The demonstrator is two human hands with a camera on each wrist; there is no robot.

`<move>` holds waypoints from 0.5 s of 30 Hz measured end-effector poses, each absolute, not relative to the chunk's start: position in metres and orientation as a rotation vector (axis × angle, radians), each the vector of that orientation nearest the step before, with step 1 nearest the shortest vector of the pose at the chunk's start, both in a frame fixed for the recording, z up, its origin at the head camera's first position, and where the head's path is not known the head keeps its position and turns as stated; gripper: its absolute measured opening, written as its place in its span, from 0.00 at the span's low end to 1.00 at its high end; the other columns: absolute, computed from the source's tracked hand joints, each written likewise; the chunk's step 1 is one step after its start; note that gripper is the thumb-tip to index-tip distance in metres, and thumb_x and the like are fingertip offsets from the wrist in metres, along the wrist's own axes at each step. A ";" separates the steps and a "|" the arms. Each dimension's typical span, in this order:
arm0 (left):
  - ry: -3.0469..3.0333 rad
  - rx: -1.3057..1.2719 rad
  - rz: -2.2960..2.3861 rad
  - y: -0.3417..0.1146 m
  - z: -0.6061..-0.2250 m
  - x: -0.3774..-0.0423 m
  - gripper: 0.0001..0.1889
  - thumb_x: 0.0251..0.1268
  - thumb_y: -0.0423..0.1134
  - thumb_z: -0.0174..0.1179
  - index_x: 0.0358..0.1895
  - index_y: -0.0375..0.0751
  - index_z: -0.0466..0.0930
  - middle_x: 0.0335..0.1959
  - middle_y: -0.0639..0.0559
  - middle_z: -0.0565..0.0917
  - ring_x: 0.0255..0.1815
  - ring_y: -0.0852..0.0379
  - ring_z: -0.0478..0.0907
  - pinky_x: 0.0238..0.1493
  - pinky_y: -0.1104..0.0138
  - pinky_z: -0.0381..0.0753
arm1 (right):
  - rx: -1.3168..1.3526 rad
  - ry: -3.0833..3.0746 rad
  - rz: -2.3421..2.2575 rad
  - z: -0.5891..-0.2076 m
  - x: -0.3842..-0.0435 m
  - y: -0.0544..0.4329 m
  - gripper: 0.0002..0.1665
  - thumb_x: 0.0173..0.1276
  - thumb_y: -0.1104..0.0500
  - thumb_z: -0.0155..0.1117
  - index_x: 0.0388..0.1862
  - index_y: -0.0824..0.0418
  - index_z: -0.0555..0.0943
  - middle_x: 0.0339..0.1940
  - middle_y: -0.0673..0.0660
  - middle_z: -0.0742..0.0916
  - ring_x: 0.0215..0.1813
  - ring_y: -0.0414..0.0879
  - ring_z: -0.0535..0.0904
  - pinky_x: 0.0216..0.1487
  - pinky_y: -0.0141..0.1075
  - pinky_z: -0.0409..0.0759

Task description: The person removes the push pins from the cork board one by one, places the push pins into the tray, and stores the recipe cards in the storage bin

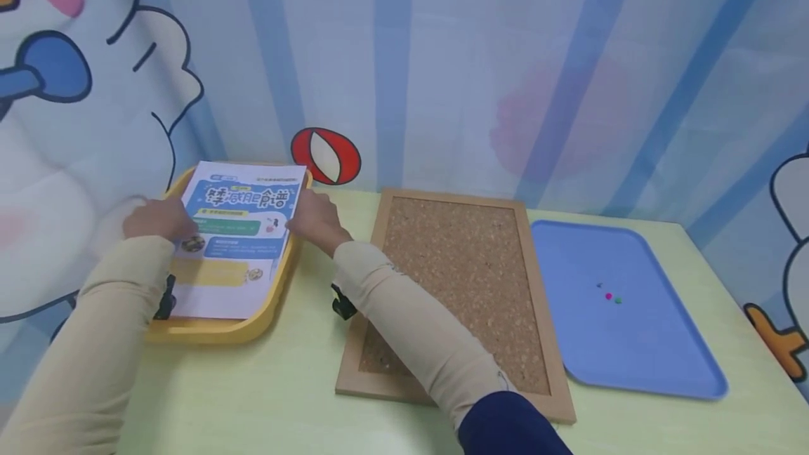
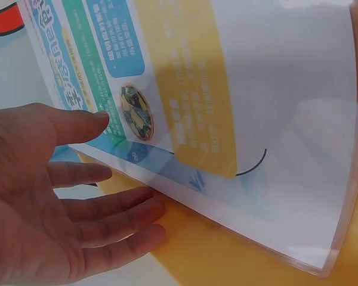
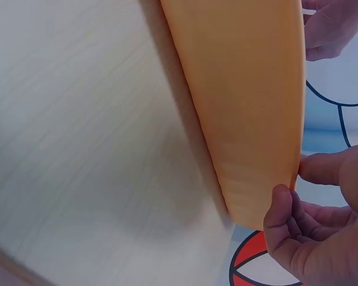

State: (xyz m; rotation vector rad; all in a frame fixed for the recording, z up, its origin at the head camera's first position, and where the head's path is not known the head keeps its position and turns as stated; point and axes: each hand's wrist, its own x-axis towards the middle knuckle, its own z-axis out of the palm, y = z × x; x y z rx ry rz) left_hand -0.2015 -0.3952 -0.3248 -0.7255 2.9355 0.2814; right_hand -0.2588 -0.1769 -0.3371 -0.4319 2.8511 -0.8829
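Note:
A yellow tray (image 1: 272, 311) stands at the left of the table. Printed sheets (image 1: 218, 293) with a clear glossy edge lie in it, the top one showing blue, green and yellow blocks. At the tray's left side my left hand (image 2: 53, 196) has its thumb over the sheet (image 2: 292, 149) and its fingers loosely extended by the sheet's edge, a gap showing between thumb and fingers. My right hand (image 3: 328, 214) is at the far right corner, thumb and bent finger pinching the tray's rim (image 3: 250, 119). From the right wrist, the sheets are hidden behind the tray's wall.
A wood-framed cork board (image 1: 468, 265) lies mid-table, partly under my right forearm (image 1: 417, 314). Right of it is a blue tray (image 1: 632, 328) with a few tiny items, one a pink dot (image 1: 609, 296). A printed curtain (image 1: 442, 76) hangs behind the table.

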 end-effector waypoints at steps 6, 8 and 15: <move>2.947 -0.702 0.275 -0.392 -0.326 -0.201 0.21 0.68 0.38 0.56 0.51 0.18 0.73 0.37 0.28 0.79 0.38 0.36 0.76 0.39 0.50 0.75 | -0.481 2.826 -0.835 -0.337 -0.260 -0.172 0.27 0.69 0.51 0.68 0.66 0.49 0.76 0.49 0.47 0.87 0.38 0.41 0.81 0.33 0.30 0.76; 2.968 -0.671 0.237 -0.390 -0.325 -0.202 0.21 0.70 0.40 0.54 0.49 0.18 0.74 0.34 0.30 0.79 0.35 0.38 0.77 0.37 0.52 0.74 | -0.504 2.817 -0.847 -0.337 -0.262 -0.167 0.29 0.70 0.48 0.66 0.68 0.48 0.74 0.49 0.47 0.86 0.37 0.42 0.79 0.32 0.32 0.73; 3.022 -0.568 0.188 -0.374 -0.327 -0.216 0.26 0.78 0.48 0.42 0.53 0.23 0.72 0.37 0.31 0.80 0.40 0.34 0.77 0.47 0.40 0.74 | -0.697 2.848 -0.740 -0.340 -0.282 -0.131 0.39 0.75 0.46 0.59 0.79 0.49 0.57 0.33 0.52 0.82 0.27 0.45 0.75 0.27 0.35 0.71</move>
